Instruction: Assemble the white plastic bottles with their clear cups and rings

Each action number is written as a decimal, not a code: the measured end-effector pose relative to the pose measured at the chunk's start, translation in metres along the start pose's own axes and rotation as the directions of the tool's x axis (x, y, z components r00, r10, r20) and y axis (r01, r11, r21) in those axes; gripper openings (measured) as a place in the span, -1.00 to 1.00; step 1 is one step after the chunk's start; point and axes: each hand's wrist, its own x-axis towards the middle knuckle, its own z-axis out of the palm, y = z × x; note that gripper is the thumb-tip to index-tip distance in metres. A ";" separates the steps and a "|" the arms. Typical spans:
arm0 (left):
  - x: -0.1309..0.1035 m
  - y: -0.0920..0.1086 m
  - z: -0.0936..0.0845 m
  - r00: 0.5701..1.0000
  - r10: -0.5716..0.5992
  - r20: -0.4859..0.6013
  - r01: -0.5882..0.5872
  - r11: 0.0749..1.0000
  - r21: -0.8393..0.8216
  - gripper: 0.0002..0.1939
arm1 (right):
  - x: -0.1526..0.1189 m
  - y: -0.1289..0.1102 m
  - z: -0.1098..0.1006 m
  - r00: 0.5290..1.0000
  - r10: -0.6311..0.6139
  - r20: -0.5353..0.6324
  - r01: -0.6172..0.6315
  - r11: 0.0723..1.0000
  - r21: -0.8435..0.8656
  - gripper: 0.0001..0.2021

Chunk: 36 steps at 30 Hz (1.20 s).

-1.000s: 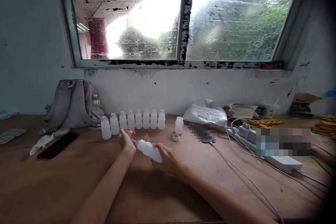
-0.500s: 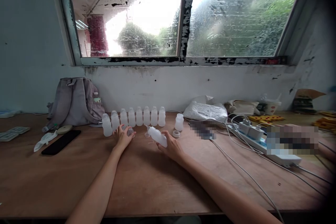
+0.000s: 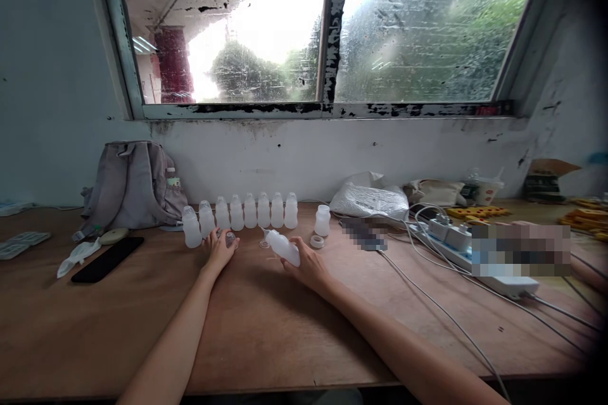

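Note:
My right hand (image 3: 308,264) grips a frosted white baby bottle (image 3: 284,248), tilted so that its teat end points up and left. My left hand (image 3: 219,252) rests low over the table, fingers closed on a clear dome-shaped bottle cap (image 3: 230,238). Behind my left hand stands a row of several capped baby bottles (image 3: 250,212), upright side by side. By the tilted bottle's tip lies a small clear piece (image 3: 264,243), partly hidden. To the right of my right hand are an upright bottle without a teat (image 3: 322,221) and a white collar ring (image 3: 317,241).
A grey backpack (image 3: 130,183) leans on the wall at left, with a black phone (image 3: 108,259) in front. At right lie a silver plastic package (image 3: 370,198), a white power strip (image 3: 506,281) and loose cables. Another person's blurred hand (image 3: 527,250) is beside the strip.
My left hand has shifted slightly left with the clear cap. My right hand still holds the bottle at much the same tilt. The view has moved a little.

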 end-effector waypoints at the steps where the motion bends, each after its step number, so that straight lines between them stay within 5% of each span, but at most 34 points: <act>1: 0.001 -0.001 0.001 1.000 0.000 -0.003 0.000 1.000 -0.001 -0.61 | 0.000 0.000 0.000 1.000 0.003 0.000 -0.003 1.000 0.001 -0.63; 10: 0.003 -0.003 -0.002 0.999 0.016 -0.050 -0.016 1.000 0.000 -0.45 | 0.000 0.001 0.000 0.999 0.029 0.013 -0.029 0.999 0.028 -0.62; 15: -0.012 0.031 -0.031 0.934 0.323 -0.154 -0.321 0.946 0.041 -0.37 | 0.003 0.001 0.000 0.989 0.142 0.049 -0.150 0.949 0.277 -0.64; 20: -0.037 0.077 -0.039 0.789 0.613 -0.035 -0.614 0.789 -0.020 -0.57 | 0.000 -0.006 0.002 0.847 0.228 0.480 -0.513 0.583 0.629 -0.67; 22: -0.042 0.084 -0.033 0.756 0.654 -0.026 -0.653 0.751 -0.093 -0.68 | -0.002 -0.010 0.001 0.808 0.167 0.565 -0.574 0.442 0.689 -0.70; 25: -0.040 0.082 -0.024 0.743 0.669 -0.011 -0.658 0.728 -0.191 -0.79 | -0.004 -0.014 -0.004 0.788 0.140 0.600 -0.603 0.372 0.706 -0.75; 28: -0.037 0.077 -0.023 0.728 0.686 0.023 -0.669 0.717 -0.197 -0.83 | -0.002 -0.015 -0.009 0.772 0.139 0.620 -0.610 0.438 0.661 -0.77; 30: -0.035 0.076 -0.024 0.712 0.697 0.083 -0.681 0.715 -0.159 -0.84 | 0.000 -0.013 -0.012 0.794 0.135 0.593 -0.552 0.569 0.610 -0.76; 33: -0.036 0.077 -0.028 0.681 0.692 0.240 -0.683 0.718 -0.133 -0.88 | 0.002 -0.009 -0.014 0.912 0.003 0.411 -0.202 0.875 0.440 -0.70; 36: -0.036 0.075 -0.032 0.697 0.660 0.281 -0.648 0.747 -0.147 -0.80 | 0.003 -0.006 -0.012 0.956 -0.215 0.200 0.187 0.971 0.149 -0.62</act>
